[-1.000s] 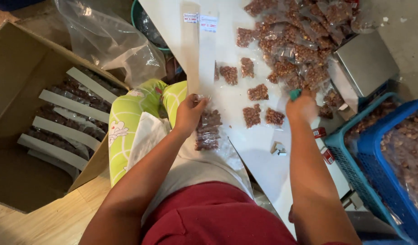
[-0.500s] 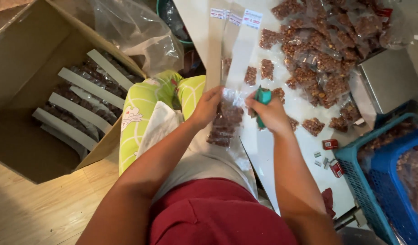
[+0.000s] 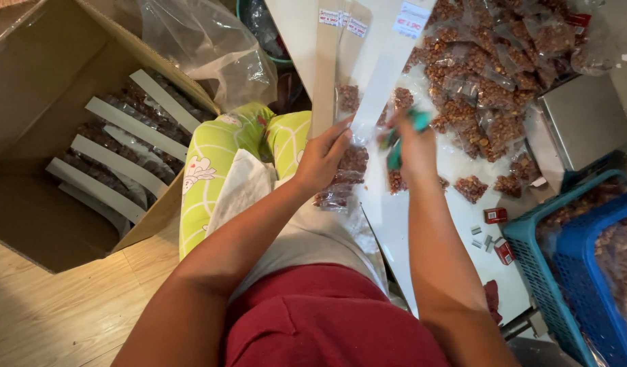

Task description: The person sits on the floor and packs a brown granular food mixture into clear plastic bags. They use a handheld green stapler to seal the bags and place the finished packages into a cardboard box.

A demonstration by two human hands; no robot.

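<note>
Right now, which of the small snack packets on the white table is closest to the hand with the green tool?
The packet just below the right hand, partly hidden by it. The loose packets further right lie clear of the hand, and the heap sits farther up the table.

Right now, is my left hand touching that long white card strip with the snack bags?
Touching. The head view shows the left hand with its fingers pinching the edge of the white card strip; no gap shows.

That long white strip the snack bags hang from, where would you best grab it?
Pinch the white strip by its bare edge, coming from the left, as the left hand does. It is flat and thin, and bags of snacks crowd its lower part, so a bare stretch suits fingers best.
</note>
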